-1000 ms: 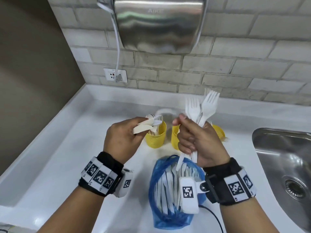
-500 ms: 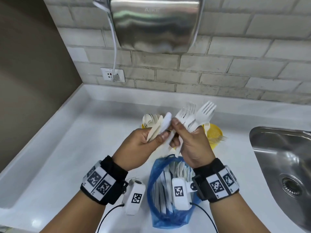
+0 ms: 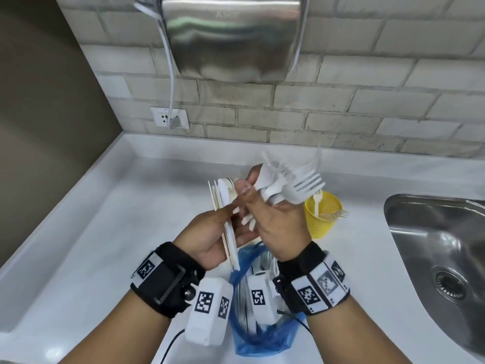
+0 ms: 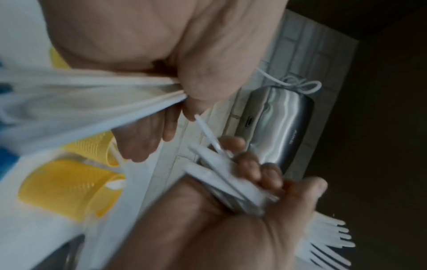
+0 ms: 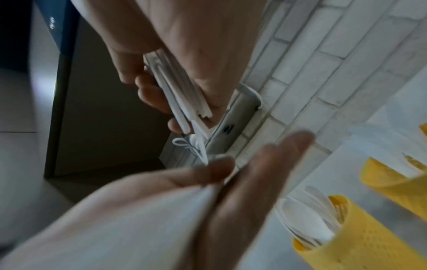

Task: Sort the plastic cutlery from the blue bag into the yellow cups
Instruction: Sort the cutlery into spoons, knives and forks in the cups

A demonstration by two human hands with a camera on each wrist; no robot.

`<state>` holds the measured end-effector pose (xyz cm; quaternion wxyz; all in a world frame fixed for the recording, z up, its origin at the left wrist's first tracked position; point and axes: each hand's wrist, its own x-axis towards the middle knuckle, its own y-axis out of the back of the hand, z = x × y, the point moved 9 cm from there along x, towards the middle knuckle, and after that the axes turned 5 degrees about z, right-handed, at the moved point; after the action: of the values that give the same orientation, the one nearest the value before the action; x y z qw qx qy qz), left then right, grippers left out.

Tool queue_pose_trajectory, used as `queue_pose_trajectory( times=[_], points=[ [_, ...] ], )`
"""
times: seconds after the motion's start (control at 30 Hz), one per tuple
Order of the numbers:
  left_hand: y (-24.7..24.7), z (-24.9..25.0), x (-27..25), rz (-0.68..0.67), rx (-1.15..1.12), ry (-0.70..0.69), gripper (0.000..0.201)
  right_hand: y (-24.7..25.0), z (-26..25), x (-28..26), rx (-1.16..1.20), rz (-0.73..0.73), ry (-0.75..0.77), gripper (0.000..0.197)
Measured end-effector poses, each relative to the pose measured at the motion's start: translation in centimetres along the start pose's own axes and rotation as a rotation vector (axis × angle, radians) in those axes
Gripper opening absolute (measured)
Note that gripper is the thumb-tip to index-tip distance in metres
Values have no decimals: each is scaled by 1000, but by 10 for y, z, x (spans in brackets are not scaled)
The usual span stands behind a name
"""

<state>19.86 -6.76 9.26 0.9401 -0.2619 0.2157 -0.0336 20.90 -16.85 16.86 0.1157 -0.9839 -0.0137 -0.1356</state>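
My left hand [image 3: 228,219] grips an upright stack of flat white cutlery [image 3: 228,232] above the blue bag [image 3: 262,337]. My right hand [image 3: 252,198] grips a bunch of white forks [image 3: 294,187], tines pointing right; its thumb touches the left stack. In the left wrist view the left hand [image 4: 184,102] pinches white handles [image 4: 80,102], and the forks [image 4: 231,182] lie in the right hand below. A yellow cup [image 3: 324,219] holding a small fork stands right of the hands. Two more yellow cups [image 5: 346,237] [image 5: 397,179] show in the right wrist view, the nearer one holding spoons.
A steel sink [image 3: 441,253] is set into the white counter [image 3: 105,232] on the right. A steel hand dryer [image 3: 231,35] hangs on the brick wall, its cord plugged into a socket [image 3: 170,118]. A brown wall borders the counter on the left.
The hands, apart a second ago, have come together over the bag. The left bundle has turned upright in the palm. The forks have tilted to the right.
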Motion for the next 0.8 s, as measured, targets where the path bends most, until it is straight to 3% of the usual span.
queue_pose_trajectory(
  times=[0.1, 0.23, 0.3, 0.43, 0.57, 0.8],
  points=[
    [-9, -5, 2, -93, -77, 44, 55, -4, 4, -6, -60, -19, 24, 12],
    [-6, -16, 7, -88, -70, 77, 72, -5, 7, -4, -93, 21, 7, 23],
    [-3, -20, 8, -46, -57, 105, 65, -2, 2, -4, -98, 78, 19, 29],
    [-3, -16, 7, -42, -132, 122, 42, 7, -11, -3, -33, 111, 53, 14],
    [-14, -3, 4, -91, -118, 95, 46, 3, -15, -7, -51, 62, 63, 12],
    [-26, -3, -3, -161, -139, 102, 47, 2, -19, -8, -91, 53, 71, 28]
  ],
)
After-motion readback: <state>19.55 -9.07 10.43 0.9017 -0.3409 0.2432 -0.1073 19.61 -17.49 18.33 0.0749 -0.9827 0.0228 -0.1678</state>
